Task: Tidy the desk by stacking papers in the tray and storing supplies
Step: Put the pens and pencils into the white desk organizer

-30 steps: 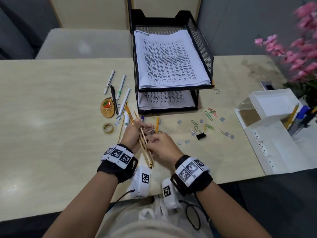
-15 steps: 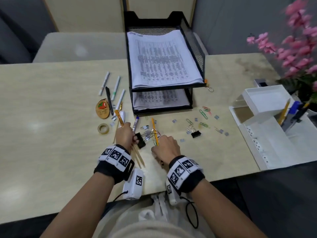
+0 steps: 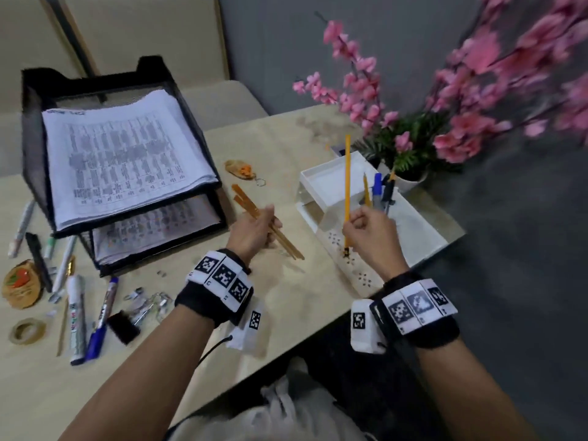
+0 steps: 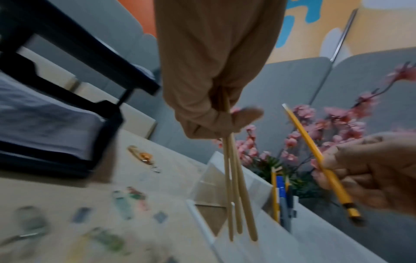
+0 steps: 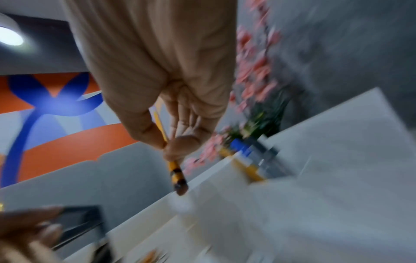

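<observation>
head view downward, wrist views close, sharing white organizer [image 3: 423,237]

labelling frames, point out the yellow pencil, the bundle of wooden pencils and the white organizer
yellow pencil [image 3: 347,186], head view, mid shaft.
bundle of wooden pencils [image 4: 234,186], left wrist view, shafts below fingers.
white organizer [image 3: 321,178], head view, raised compartment's rim.

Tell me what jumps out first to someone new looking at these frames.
The hands, mid-desk: the right hand holds a yellow pencil upright over the white organizer, and the left hand grips a bundle of wooden pencils. Pink flowers fill the upper right behind the organizer. At left, a black paper tray holds printed sheets, with markers and clips scattered on the desk in front.
</observation>
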Motion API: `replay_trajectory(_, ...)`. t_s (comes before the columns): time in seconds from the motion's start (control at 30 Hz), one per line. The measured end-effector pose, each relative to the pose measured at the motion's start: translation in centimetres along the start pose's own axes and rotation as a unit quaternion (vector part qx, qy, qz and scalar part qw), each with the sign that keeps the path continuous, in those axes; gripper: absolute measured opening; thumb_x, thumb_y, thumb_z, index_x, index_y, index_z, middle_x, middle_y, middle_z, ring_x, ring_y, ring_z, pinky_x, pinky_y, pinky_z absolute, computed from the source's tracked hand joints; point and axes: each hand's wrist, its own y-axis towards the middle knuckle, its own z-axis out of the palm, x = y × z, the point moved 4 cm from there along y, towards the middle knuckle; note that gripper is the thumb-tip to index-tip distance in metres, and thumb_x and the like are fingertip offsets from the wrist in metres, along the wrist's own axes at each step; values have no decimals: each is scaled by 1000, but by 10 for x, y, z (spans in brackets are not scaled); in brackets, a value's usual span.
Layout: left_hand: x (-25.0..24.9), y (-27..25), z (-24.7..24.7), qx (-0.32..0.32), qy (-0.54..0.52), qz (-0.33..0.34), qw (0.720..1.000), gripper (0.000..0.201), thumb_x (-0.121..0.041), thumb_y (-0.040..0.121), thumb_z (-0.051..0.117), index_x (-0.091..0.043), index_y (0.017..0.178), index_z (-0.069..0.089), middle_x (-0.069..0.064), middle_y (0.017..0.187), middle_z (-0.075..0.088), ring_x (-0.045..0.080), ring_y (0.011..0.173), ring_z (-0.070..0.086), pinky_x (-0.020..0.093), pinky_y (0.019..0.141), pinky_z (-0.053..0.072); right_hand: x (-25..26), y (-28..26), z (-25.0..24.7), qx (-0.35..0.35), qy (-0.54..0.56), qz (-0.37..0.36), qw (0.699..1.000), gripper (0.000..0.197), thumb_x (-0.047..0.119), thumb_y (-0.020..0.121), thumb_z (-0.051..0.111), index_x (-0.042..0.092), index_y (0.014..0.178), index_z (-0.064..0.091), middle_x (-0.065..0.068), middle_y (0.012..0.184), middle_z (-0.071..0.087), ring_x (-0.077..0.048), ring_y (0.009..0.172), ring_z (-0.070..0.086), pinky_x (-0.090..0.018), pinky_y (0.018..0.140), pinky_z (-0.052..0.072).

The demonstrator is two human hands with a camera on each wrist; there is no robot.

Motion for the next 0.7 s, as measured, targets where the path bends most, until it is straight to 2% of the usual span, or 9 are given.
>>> replay_trajectory(0.07,-18,9,35,28,-32,5,999,32,-21,96,48,-13,67,58,7,69,58,5,45,53,16,51,51,-16,23,-30,-51,-4,-5,999,8,8,82,60,11,79,53,0,67,56,-28,74,59,-26,64,48)
replay_trajectory(0.13,-35,18,65,45,-43,14,998,23,-14,92,55,-11,70,62,6,71,63,5,47,57,17,55,54,-34,47,-47,-79,-9,-4,997,6,13,83,59,9,87,57,-2,73,59,-34,82,60,-38,76,49)
replay_trajectory(0.2,-47,26,91,52,-56,30,997,13,-9,86,63,-6,73,64,7,69,63,2,44,59,14,53,53,-52,70,-54,-77,-29,14,997,15,12,85,54,8,100,58,-5,80,59,-38,92,59,-47,86,48)
replay_trajectory(0.27,-53,30,112,52,-60,39,996,6,-4,84,66,-1,79,64,9,68,62,1,43,59,13,53,54,-70,86,-52,-51,-56,35,996,19,11,86,51,11,105,57,-12,90,64,-37,97,58,-46,87,49)
replay_trajectory(0.4,-56,40,140,21,-1,56,998,12,-7,82,68,-4,70,66,7,66,66,10,51,64,27,69,59,-94,97,-46,21,-85,38,995,18,4,83,54,6,99,61,-17,92,68,-32,90,63,-37,81,52)
replay_trajectory(0.5,-55,46,155,20,31,55,998,19,-7,79,70,-13,63,62,8,63,66,16,56,65,36,78,59,-99,93,-53,4,-36,25,999,24,5,81,59,5,104,63,-11,99,67,-20,87,62,-33,83,52)
replay_trajectory(0.57,-58,48,165,27,54,64,996,16,-6,76,72,-11,64,63,9,63,67,16,55,65,39,78,59,-96,86,-59,2,-20,-5,1000,28,7,81,60,7,109,64,-6,96,62,-9,75,55,-23,75,45)
replay_trajectory(0.63,-62,49,176,44,68,77,994,14,-11,73,76,-5,70,65,14,69,68,19,59,67,38,76,59,-92,78,-59,41,-2,-36,998,29,6,82,61,10,111,64,2,88,57,4,62,47,-11,65,40)
replay_trajectory(0.7,-66,51,186,63,109,96,987,21,-17,72,79,-3,75,63,10,68,67,11,56,65,24,68,58,-96,77,-59,58,7,-43,997,28,4,85,60,10,112,64,4,84,57,9,59,47,1,57,37)
